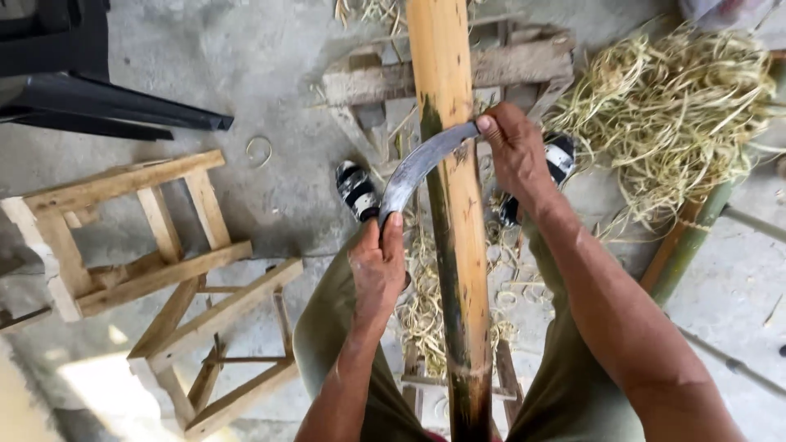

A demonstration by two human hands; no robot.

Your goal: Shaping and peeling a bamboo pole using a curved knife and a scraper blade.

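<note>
Head view: long, stiff, part-peeled tan bamboo pole (455,213), likely heavy; curved grey steel blade (417,168) laid across it, left hand (378,266) and right hand (512,147) fingers closed on opposite blade ends.

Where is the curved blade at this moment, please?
In the head view the curved blade lies across the bamboo pole near the picture's middle, held at its ends by the left hand and the right hand.

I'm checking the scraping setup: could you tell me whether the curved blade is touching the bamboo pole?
Touching. The head view shows the curved blade lying across the bamboo pole, its edge against the surface, with the left hand and right hand gripping its two ends.
</note>
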